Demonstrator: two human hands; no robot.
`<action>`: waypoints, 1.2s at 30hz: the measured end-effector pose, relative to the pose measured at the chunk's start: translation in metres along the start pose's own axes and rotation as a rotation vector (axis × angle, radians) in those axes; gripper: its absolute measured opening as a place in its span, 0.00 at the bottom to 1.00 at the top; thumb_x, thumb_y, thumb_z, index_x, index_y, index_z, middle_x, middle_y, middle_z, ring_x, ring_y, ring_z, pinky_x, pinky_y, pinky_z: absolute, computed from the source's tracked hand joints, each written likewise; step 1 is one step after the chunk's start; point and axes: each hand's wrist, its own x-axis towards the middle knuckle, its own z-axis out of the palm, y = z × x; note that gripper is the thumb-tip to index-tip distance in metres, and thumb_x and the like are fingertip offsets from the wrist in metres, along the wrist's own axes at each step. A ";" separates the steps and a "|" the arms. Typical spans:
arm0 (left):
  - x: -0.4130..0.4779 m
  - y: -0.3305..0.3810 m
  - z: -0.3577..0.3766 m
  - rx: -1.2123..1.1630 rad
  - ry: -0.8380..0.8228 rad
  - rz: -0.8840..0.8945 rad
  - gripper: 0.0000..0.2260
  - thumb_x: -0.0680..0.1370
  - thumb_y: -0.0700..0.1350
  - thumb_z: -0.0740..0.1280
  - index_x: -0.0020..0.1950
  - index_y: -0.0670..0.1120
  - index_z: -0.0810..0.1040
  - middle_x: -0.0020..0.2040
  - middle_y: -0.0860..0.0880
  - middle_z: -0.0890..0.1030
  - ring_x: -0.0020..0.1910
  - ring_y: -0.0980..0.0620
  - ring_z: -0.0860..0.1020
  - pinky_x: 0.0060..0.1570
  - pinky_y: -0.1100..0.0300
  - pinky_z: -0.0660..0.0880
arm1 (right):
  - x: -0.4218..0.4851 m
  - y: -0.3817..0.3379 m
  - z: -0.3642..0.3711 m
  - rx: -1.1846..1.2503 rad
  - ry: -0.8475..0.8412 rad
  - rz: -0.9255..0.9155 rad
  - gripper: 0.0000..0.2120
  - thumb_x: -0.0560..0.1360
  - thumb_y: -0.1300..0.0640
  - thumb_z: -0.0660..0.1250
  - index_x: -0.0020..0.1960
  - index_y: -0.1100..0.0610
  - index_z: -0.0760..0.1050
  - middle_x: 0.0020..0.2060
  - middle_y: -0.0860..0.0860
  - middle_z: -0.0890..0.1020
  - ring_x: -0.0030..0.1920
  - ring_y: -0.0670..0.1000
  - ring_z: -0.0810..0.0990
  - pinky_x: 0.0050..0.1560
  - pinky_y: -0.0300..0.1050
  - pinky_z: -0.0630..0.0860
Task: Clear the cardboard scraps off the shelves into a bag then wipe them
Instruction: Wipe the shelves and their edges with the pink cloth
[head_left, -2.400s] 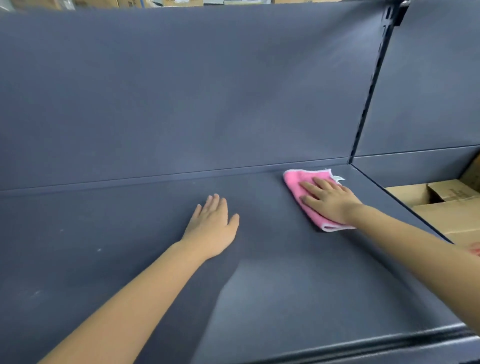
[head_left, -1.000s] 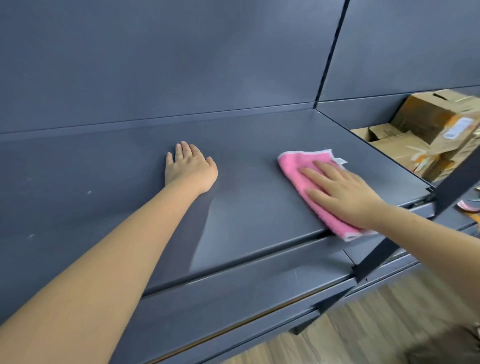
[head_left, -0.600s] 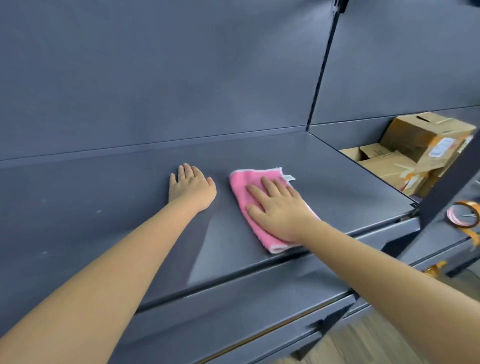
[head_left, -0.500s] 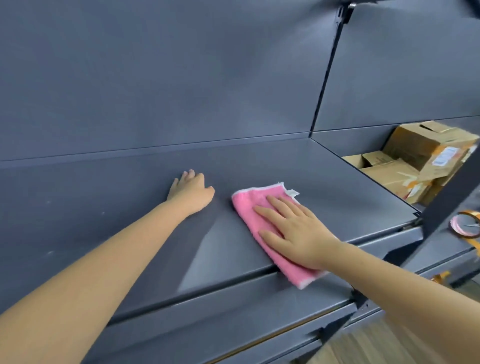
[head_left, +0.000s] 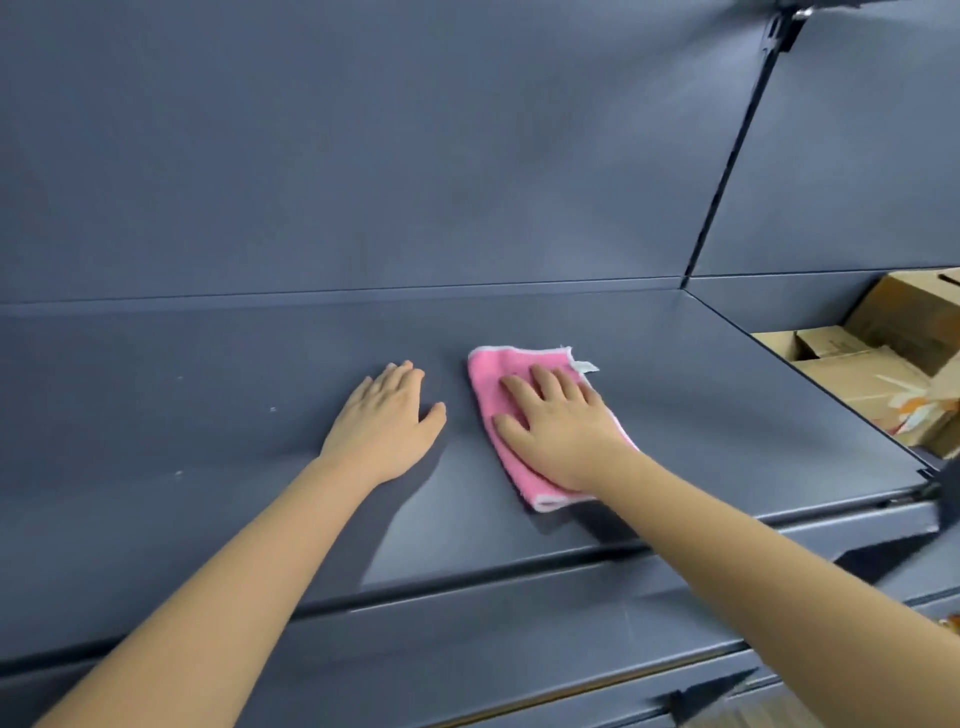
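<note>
Shelf (head_left: 208, 415): dark grey metal, flat, with a few pale specks at left.
Cloth (head_left: 488, 395): pink, folded, lying mid-shelf, white tag at its far right corner.
Right hand (head_left: 561, 426): flat on the cloth, fingers straight and spread, pressing it down.
Left hand (head_left: 387, 423): flat on bare shelf just left of the cloth, fingers straight, holding nothing.
Cardboard boxes (head_left: 883, 364): far right, on the neighbouring lower shelf.
</note>
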 end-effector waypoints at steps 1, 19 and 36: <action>0.000 0.000 0.000 0.003 -0.002 0.002 0.24 0.82 0.51 0.51 0.76 0.43 0.55 0.79 0.47 0.52 0.78 0.52 0.49 0.75 0.57 0.46 | -0.016 -0.002 0.000 -0.019 0.016 -0.096 0.37 0.69 0.36 0.36 0.75 0.47 0.52 0.76 0.51 0.55 0.76 0.53 0.51 0.75 0.51 0.47; -0.002 -0.004 -0.005 -0.070 0.013 0.020 0.23 0.81 0.48 0.53 0.75 0.42 0.58 0.78 0.46 0.54 0.78 0.52 0.52 0.75 0.58 0.48 | -0.009 -0.026 0.001 0.031 -0.013 -0.093 0.38 0.67 0.35 0.34 0.75 0.43 0.51 0.76 0.49 0.53 0.77 0.50 0.49 0.74 0.49 0.46; 0.005 -0.042 -0.015 -0.117 0.062 -0.010 0.18 0.81 0.47 0.54 0.67 0.39 0.67 0.72 0.44 0.65 0.73 0.48 0.61 0.71 0.57 0.57 | -0.017 -0.044 -0.002 -0.008 -0.013 0.064 0.38 0.69 0.33 0.34 0.76 0.44 0.46 0.77 0.48 0.49 0.77 0.50 0.45 0.74 0.47 0.43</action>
